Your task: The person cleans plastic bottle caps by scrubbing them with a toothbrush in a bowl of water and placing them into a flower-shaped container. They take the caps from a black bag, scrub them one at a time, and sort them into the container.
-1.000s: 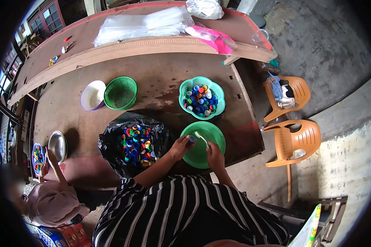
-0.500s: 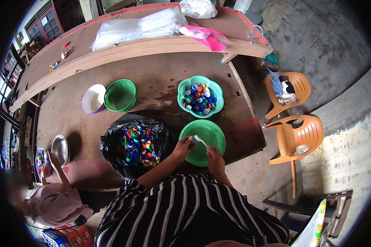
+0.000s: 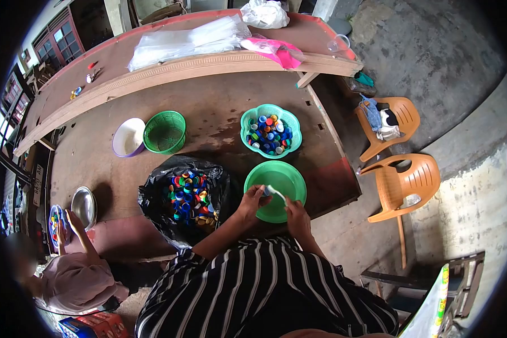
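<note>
White brush slanted, head beside blue cap.

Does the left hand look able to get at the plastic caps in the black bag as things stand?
Likely yes: the black plastic bag gapes open nearby, its plastic caps uncovered, though the left hand holds a blue cap.

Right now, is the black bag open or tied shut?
Open: the black bag has its mouth spread wide, with a heap of multicoloured caps showing inside.
</note>
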The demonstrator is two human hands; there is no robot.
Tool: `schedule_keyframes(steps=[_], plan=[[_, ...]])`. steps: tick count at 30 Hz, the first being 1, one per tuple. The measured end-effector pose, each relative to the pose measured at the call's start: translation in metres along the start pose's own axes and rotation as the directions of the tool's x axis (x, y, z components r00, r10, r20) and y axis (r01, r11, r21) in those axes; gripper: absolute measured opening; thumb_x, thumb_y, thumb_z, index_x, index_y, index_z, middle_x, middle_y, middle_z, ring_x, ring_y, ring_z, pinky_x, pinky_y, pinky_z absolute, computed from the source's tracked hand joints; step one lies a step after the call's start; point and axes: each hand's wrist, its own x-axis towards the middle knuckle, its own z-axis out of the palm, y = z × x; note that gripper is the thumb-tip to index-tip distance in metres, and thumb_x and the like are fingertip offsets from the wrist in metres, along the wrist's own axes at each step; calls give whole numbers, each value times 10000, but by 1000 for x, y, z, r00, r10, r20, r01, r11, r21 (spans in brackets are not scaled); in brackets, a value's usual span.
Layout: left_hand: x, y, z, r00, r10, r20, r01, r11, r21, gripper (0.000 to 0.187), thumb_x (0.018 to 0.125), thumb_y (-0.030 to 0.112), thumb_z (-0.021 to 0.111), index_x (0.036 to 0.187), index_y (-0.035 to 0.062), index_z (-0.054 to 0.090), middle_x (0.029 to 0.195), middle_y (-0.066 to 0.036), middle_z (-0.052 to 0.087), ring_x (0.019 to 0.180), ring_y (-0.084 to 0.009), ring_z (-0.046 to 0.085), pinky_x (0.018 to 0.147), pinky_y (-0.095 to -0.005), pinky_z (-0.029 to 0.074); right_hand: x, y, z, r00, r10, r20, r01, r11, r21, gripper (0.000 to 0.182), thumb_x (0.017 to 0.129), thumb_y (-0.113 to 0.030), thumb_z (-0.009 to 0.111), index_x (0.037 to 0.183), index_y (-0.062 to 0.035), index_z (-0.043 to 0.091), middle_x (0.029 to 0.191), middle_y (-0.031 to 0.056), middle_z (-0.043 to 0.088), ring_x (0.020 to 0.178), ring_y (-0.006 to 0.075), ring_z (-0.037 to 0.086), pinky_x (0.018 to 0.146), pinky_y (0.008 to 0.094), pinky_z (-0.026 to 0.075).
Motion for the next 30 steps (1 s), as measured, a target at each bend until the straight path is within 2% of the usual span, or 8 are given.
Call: schedule_keyframes(steps=[4, 7, 10, 12, 21, 26, 28, 30], plan=[[3, -12, -1, 993, 121, 12, -121, 991, 49, 195, 944, 196, 532, 1045, 28, 544, 957, -48, 577, 847, -148, 599, 800, -292, 535, -4, 6, 2, 994, 56, 94, -52, 998, -44, 323, 880, -138, 533, 1198, -91, 567, 1015, 160, 554, 902, 355, 594, 742, 450, 473], [6, -16, -5, 988, 152, 8, -151, 972, 182, 213, 938, 169, 542, 1077, 10, 575, 1009, -52, 601, 859, -143, 608, 802, -278, 519, -5, 1, 1, 999, 16, 30, -14, 998, -55, 310, 881, -137, 534, 1185, -95, 580, 996, 156, 555, 887, 353, 594, 736, 450, 473], [4, -7, -8, 969, 245, 33, -241, 910, 338, 240, 913, 173, 581, 1071, -4, 617, 971, -55, 641, 848, -129, 620, 794, -258, 504, -7, 6, 2, 1000, -19, 7, 19, 1000, -2, 313, 882, -140, 532, 1189, -106, 578, 1009, 157, 557, 888, 354, 595, 737, 455, 473], [0, 1, -6, 956, 294, 21, -245, 755, 608, 258, 857, 183, 654, 1035, -4, 646, 900, -76, 677, 834, -128, 638, 779, -250, 504, -5, 9, -4, 999, 33, 5, -32, 999, -32, 313, 883, -141, 531, 1190, -103, 577, 1009, 157, 557, 888, 355, 596, 735, 455, 476], [-12, -1, 8, 901, 425, 82, -341, 579, 741, 375, 744, 100, 747, 1080, -9, 620, 948, -92, 672, 852, -121, 627, 799, -262, 499, -6, 14, -11, 1000, -5, 19, 6, 997, -78, 326, 890, -165, 517, 1208, -108, 564, 1008, 164, 557, 894, 365, 596, 731, 452, 488], [-13, -8, -1, 932, 353, 84, -304, 632, 713, 378, 725, 135, 767, 1052, -1, 633, 938, -100, 678, 841, -130, 642, 776, -263, 508, -8, 7, -16, 988, -36, 151, 45, 997, -59, 334, 893, -161, 498, 1214, -94, 560, 1075, 163, 556, 943, 358, 594, 760, 450, 490], [-14, -12, 0, 925, 374, 68, -314, 650, 692, 380, 715, 159, 777, 1039, 12, 643, 924, -101, 684, 832, -134, 653, 758, -263, 515, 0, 21, -12, 990, 103, 98, -76, 966, -246, 336, 867, -99, 508, 1195, -87, 577, 1049, 162, 570, 954, 351, 586, 770, 437, 485], [-15, -15, -2, 936, 349, 50, -287, 673, 681, 384, 727, 198, 774, 1031, 5, 640, 918, -111, 682, 816, -151, 658, 741, -274, 518, 13, 34, 2, 993, 76, 86, -48, 956, -290, 358, 862, -98, 498, 1212, -98, 567, 1079, 159, 558, 954, 342, 595, 766, 440, 493]])
